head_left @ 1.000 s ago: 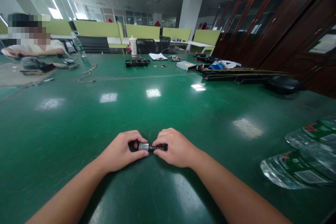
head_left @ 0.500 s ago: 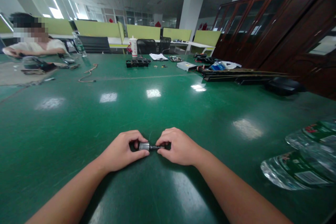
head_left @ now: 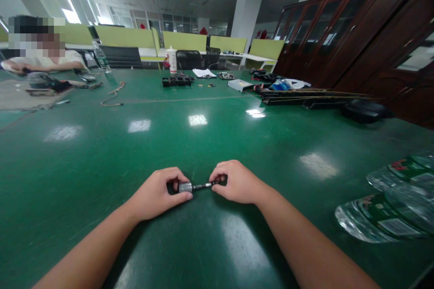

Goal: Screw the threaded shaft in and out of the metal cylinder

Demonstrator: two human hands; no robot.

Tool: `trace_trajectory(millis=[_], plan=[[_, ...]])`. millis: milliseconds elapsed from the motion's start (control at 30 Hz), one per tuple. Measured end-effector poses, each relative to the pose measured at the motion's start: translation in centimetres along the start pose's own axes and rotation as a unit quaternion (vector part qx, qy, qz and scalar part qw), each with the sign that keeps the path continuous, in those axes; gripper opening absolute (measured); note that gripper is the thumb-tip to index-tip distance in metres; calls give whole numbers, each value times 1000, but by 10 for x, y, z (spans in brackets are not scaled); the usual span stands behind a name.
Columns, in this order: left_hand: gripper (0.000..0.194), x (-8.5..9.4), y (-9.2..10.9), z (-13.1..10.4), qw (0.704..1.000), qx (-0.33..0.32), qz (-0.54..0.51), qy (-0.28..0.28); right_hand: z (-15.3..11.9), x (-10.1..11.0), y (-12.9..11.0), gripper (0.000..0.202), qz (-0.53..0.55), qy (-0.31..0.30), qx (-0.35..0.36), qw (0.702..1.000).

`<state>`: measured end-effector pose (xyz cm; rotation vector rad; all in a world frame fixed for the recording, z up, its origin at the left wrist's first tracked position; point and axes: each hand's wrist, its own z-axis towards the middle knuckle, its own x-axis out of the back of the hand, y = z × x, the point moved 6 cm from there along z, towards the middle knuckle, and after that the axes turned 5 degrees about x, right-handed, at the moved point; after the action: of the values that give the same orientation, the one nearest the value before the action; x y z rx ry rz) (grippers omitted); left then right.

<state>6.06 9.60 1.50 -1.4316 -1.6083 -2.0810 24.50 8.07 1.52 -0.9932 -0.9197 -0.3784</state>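
Observation:
On the green table [head_left: 162,144], my left hand [head_left: 159,192] is closed in a pinch around a short silver metal cylinder [head_left: 185,187]. From the cylinder's right end a thin dark rod [head_left: 200,186] runs toward my right hand [head_left: 235,183]. My right thumb and fingers are closed on the rod's outer end, where a silver band and dark ribs show. Rod and cylinder lie in one line, nearly level, just at the tabletop. Whether the rod sits inside the cylinder or only touches it, I cannot tell.
Large clear water bottles [head_left: 383,216] lie at the right. Farther back are black metal rails [head_left: 294,97], a grey box [head_left: 240,85], a black part [head_left: 176,81], a white tumbler [head_left: 172,61] and a cord [head_left: 113,94]. Another person [head_left: 44,56] sits at the far left.
My right hand has moved right and slightly away from me with the rod's end, so more of the rod shows. My left hand has stayed on the cylinder.

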Motion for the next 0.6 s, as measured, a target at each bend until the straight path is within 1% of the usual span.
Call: trace_trajectory(millis=[67, 167, 333, 467, 600], plan=[[22, 0, 0, 0, 1000, 0, 0, 0, -1, 5, 9, 10, -3, 11, -30, 999], [23, 0, -1, 1, 1000, 0, 2, 3, -2, 8, 15, 10, 7, 15, -46, 999], [22, 0, -1, 0, 1000, -1, 4, 3, -2, 5, 11, 11, 52, 4, -32, 998], [21, 0, -1, 0, 1000, -2, 0, 2, -1, 3, 8, 10, 59, -5, -18, 998], [20, 0, -1, 0, 1000, -4, 1, 5, 3, -6, -1, 12, 78, -3, 1, 997]])
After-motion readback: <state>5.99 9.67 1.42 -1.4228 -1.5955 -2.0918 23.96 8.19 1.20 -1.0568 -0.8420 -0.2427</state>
